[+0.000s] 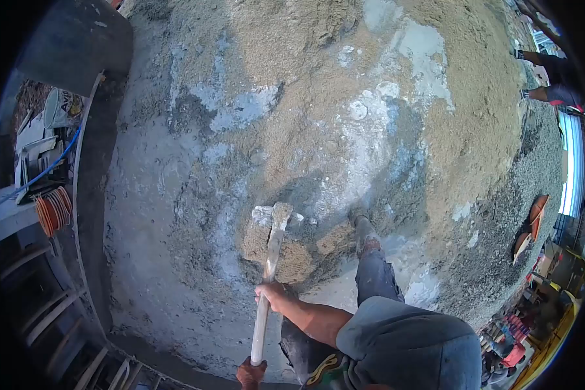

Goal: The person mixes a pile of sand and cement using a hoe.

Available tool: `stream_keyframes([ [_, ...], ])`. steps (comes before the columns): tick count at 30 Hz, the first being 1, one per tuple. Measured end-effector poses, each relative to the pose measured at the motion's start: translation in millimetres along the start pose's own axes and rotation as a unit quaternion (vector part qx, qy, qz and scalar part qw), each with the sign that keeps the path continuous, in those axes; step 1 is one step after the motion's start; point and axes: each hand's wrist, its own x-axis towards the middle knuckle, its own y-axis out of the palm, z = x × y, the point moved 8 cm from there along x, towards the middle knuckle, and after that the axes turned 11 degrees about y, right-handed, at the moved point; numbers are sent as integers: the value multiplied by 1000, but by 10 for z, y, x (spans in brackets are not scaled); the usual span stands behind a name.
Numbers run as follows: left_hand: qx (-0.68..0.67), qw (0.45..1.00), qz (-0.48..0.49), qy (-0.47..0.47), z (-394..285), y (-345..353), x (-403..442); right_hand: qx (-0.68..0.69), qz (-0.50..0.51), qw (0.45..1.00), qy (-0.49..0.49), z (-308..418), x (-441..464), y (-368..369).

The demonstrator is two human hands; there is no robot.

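Note:
My right hand [276,296] is wrapped around the middle of a long pale handle, and my left hand [250,372] grips its lower end near the bottom of the view. The tool looks like a hoe [275,250], its head caked with whitish mortar and resting on the heap. Damp tan sand lies around the head, which partly hides the blade. Ahead spreads a mixed heap of sand [305,136] with grey-white cement powder [367,130] on it. My right leg [374,270] stands at the heap's near edge, with the boot dusted in powder.
A low border wall [88,175] runs along the left, with a white bucket [60,108], a blue hose [55,161] and an orange coil [53,211] beyond. Dark gravel [500,253] and brown curved pieces [532,224] lie right. Another person's legs [538,94] show upper right.

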Motion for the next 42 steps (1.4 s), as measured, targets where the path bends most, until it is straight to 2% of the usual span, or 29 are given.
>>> stream_keyframes([
  [2,-30,997,-55,39,627,310,-390,13,59,998,27,-363,-336,179],
  [3,-58,996,-50,34,878,597,-370,29,89,995,36,-365,-574,250],
  [5,-111,992,-43,45,947,968,148,31,119,991,-53,281,-1029,267],
  [6,-94,993,-27,66,-417,31,-23,30,130,986,-99,763,-1378,220],
  [8,-146,977,6,158,-1719,-139,530,-5,138,954,-266,2109,-2158,23],
  [10,-175,926,-29,334,-3654,-653,716,-56,152,862,-480,3522,-3187,-346],
  [11,-204,893,1,401,-4576,-848,627,-92,95,837,-532,4152,-3764,-633],
  [12,-191,857,46,476,-5495,-1054,508,-77,56,813,-574,4727,-4287,-943],
  [13,-267,796,76,538,-6305,-1179,440,-71,44,786,-612,5277,-4715,-1249],
  [14,-272,783,105,549,-6987,-1261,445,-91,-69,769,-630,5756,-5147,-1589],
  [16,-294,702,149,631,-8205,-1452,323,-82,-91,683,-720,6668,-5648,-2223],
  [17,-318,680,220,623,-8694,-1378,330,-68,-123,703,-697,6976,-5468,-2662],
  [18,-333,678,224,615,-9020,-1315,320,-51,-153,724,-671,7225,-5198,-3141],
  [21,-342,716,319,517,-9092,-556,568,-18,-224,788,-573,7621,-3987,-4294],
  [22,-324,763,320,459,-8840,-146,794,-6,-247,807,-537,7578,-3538,-4555],
  [23,-305,801,316,406,-8505,273,1032,49,-298,832,-466,7239,-2877,-4788],
  [25,-196,860,276,382,-7798,658,1426,141,-222,877,-403,6578,-2024,-4887],
  [26,-155,881,299,333,-7112,851,1335,161,-197,897,-361,5918,-1730,-4709],
  [27,-134,892,293,318,-6857,829,1311,170,-195,900,-351,5670,-1527,-4679],
  [29,-178,883,321,293,-6419,720,1117,179,-196,918,-295,5193,-1134,-4533],
  [31,-130,893,333,274,-5941,509,915,229,-187,924,-245,4536,-826,-4389],
  [33,-11,901,315,298,-5358,579,826,280,-132,915,-259,3792,-712,-4259],
  [34,61,894,301,325,-5065,598,772,315,-80,916,-235,3363,-691,-4143],
  [37,256,854,297,342,-4293,273,617,443,-36,871,-210,2153,-596,-3817],
  [39,271,837,331,342,-3821,90,951,536,-12,826,-173,1620,-579,-3555],
  [40,330,809,324,362,-3925,-55,931,578,-16,799,-165,1458,-693,-3465],
  [42,449,738,307,400,-4496,-366,918,629,-18,738,-244,1626,-1106,-3587],
])
